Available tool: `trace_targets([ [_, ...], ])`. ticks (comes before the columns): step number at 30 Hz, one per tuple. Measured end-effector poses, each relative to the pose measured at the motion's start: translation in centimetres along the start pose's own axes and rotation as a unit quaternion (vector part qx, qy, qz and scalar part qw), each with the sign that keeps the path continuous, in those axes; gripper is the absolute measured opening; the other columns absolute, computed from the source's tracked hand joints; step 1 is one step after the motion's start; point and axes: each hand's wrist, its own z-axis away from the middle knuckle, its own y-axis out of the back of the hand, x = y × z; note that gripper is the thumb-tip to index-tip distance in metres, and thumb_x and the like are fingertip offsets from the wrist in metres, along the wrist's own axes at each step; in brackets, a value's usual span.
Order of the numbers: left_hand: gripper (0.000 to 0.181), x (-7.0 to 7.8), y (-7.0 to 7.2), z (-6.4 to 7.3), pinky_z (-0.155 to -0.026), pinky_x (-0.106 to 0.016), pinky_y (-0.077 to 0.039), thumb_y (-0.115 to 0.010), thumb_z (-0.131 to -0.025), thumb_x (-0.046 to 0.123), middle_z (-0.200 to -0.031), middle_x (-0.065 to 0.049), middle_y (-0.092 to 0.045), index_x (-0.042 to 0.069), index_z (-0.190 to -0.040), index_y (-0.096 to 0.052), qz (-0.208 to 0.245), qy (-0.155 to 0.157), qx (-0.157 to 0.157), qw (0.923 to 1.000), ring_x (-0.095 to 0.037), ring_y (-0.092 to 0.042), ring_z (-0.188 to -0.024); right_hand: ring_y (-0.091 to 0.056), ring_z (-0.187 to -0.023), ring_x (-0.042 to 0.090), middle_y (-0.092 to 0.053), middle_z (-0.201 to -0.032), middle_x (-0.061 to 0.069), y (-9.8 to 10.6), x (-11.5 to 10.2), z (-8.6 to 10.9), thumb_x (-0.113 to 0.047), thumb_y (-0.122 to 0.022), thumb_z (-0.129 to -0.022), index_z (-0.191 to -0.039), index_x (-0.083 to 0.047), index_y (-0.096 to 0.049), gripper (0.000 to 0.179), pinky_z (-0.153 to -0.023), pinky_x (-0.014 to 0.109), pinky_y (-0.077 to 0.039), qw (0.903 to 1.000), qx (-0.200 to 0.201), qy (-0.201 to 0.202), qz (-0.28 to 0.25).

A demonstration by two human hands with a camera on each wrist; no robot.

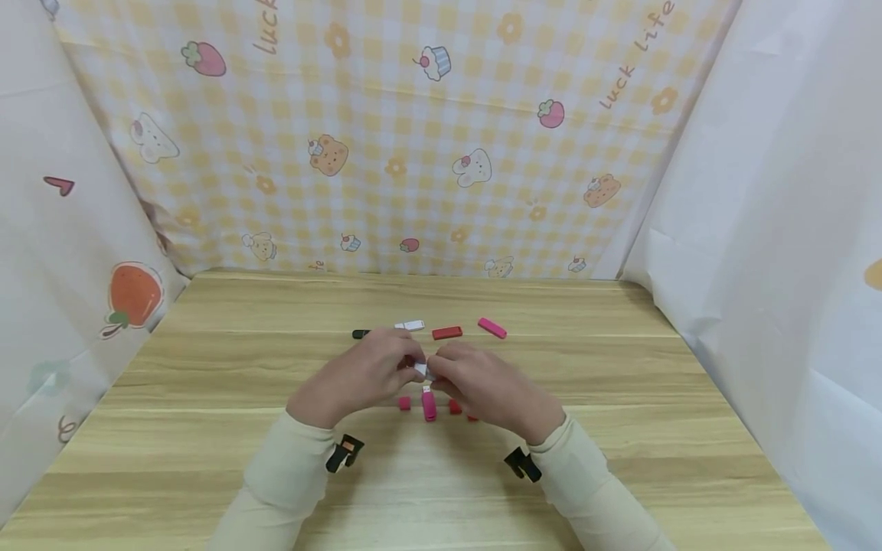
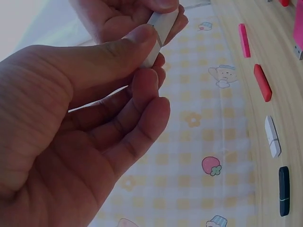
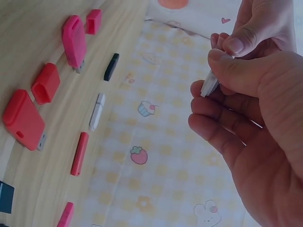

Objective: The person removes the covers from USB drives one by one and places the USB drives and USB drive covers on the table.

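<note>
Left grip: your left grip [image 1: 372, 371] pinches one end of a small white stick [image 2: 163, 30] with thumb and pointer finger, so the gap is only as wide as the stick. The other fingers bend loosely.
Right grip: your right grip [image 1: 485, 389] pinches the other end just as snugly, thumb on top. Its other fingers are loose too.
White stick: it is up between your two hands, above the table [image 1: 207, 367]. A thin line runs across it. You can't tell what is inside.
Pink cap: the pink cap [image 3: 93, 21] lies on the table, off its stick.
Bare pink stick: the bare pink stick [image 3: 74, 41] is just beside that cap, with its metal plug poking out.
Red cap: the red cap [image 3: 46, 83] lies next along, and its open mouth shows.
Bare red stick: the bare red stick [image 3: 23, 119] is near it, metal plug out too.
Back row: past your hands, from left to right, lie a black stick [image 1: 360, 334], a second white stick [image 1: 409, 326], a slim red stick [image 1: 447, 333] and a slim pink stick [image 1: 492, 327].
</note>
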Motion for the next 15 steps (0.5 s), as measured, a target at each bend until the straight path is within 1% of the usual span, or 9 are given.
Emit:
trace_targets([
  [7,0.009,0.30,0.52,0.16,-0.071,-0.019,-0.055,-0.082,-0.095,0.008,-0.092,-0.001,-0.076,0.001,-0.101,-0.080,-0.006,-0.002,0.003,1.0000,-0.005,-0.060,-0.079,-0.051,-0.080,0.009,-0.060,-0.092,-0.002,0.49,-0.31,0.16,-0.011,-0.077,-0.101,-0.104,-0.012,-0.068,0.010,-0.070,0.015,-0.050,0.9998,0.010,0.006,-0.016],
  [15,0.007,0.58,0.70,0.19,-0.070,-0.020,-0.054,-0.081,-0.096,0.007,-0.089,0.001,-0.074,0.001,-0.100,-0.080,-0.001,0.005,0.012,0.9999,-0.005,-0.058,-0.078,-0.050,-0.076,0.008,-0.058,-0.091,-0.002,0.79,-0.44,0.22,-0.011,-0.078,-0.100,-0.103,-0.010,-0.067,0.011,-0.066,0.014,-0.047,0.9996,0.013,-0.003,-0.024],
])
